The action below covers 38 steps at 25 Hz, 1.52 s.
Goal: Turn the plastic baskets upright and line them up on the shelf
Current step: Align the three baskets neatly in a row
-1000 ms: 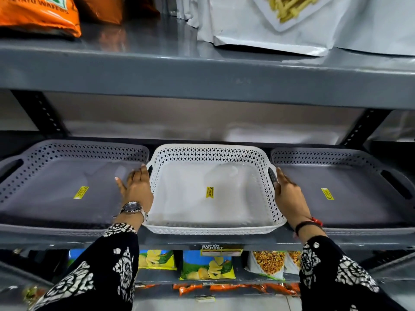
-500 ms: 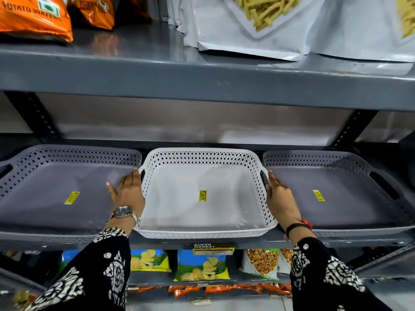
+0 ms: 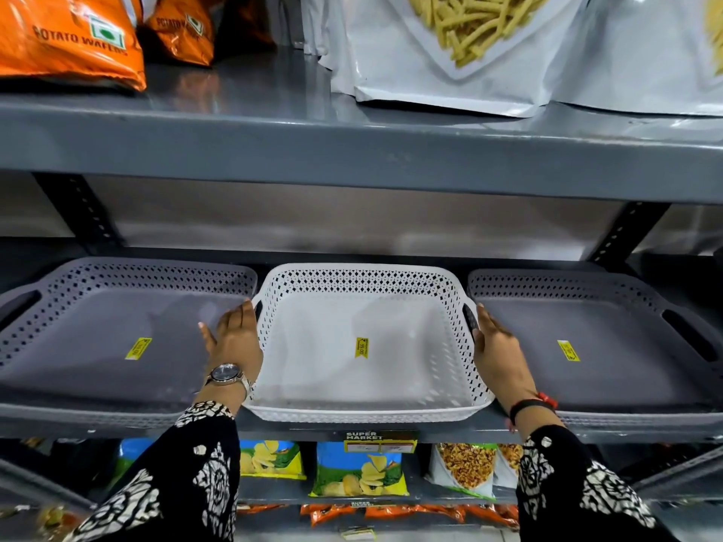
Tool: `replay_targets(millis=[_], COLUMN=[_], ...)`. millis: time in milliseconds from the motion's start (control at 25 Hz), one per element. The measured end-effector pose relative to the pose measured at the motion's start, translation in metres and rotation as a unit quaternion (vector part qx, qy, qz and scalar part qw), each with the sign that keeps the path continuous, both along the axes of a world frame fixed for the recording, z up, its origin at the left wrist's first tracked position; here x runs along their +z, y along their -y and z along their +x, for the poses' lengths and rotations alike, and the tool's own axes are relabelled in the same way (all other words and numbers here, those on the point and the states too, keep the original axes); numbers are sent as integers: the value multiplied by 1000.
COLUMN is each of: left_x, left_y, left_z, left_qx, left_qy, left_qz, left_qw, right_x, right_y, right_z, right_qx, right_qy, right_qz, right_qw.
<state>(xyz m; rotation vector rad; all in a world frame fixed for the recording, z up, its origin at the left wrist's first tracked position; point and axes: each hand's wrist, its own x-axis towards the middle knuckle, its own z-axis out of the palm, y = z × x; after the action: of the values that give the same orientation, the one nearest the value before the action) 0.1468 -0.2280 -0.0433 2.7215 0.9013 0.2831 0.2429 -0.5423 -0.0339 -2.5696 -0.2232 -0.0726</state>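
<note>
Gripping neither handle, both open hands, left hand (image 3: 234, 340) and right hand (image 3: 499, 348), are flanking the upright white basket (image 3: 364, 342) mid-frame, seemingly squaring it between two grey baskets (image 3: 117, 330); next likely a small nudge.

Orange snack bag (image 3: 70, 37), top shelf: "POTATO WAFERS". Second orange bag (image 3: 182, 31) beside it: "POTATO", remainder cut off. Shelf-edge tag (image 3: 378, 441) under the white basket (image 3: 367, 283): "SUPER MARKET". Yellow sticker (image 3: 362, 347) in that basket: seemingly "99.00". Stickers in the grey baskets: illegible.
</note>
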Motion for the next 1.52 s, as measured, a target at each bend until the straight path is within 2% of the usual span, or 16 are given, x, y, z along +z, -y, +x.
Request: replay_targets(millis=[320,880,1240,1440,1480,1520], left_x=[3,4,5,3,6,10], left_y=[-1,-4,-5,-7,-8,-7], left_z=[3,6,6,10,9,7], left_qx=[-9,-22,-32,-46,-69,-82], left_qy=[-28,10,-21,-35,-43,-12], left_qz=[-2,-19,-15,1,-12,-55], left_qw=[1000,1000,999,998,997,995], right_x=[0,2,4,7,8,10], right_y=[0,-1,-1,-2,-1,-1], right_z=[-1,-2,-2,-4,-3,-5], right_qx=[2,-3,-7,-2,0,-2], right_qy=[3,11,3,1,3,-5], right_qz=[7,5,-3,-40,-48,-67], right_qw=[1000,1000,1000,999,999,998])
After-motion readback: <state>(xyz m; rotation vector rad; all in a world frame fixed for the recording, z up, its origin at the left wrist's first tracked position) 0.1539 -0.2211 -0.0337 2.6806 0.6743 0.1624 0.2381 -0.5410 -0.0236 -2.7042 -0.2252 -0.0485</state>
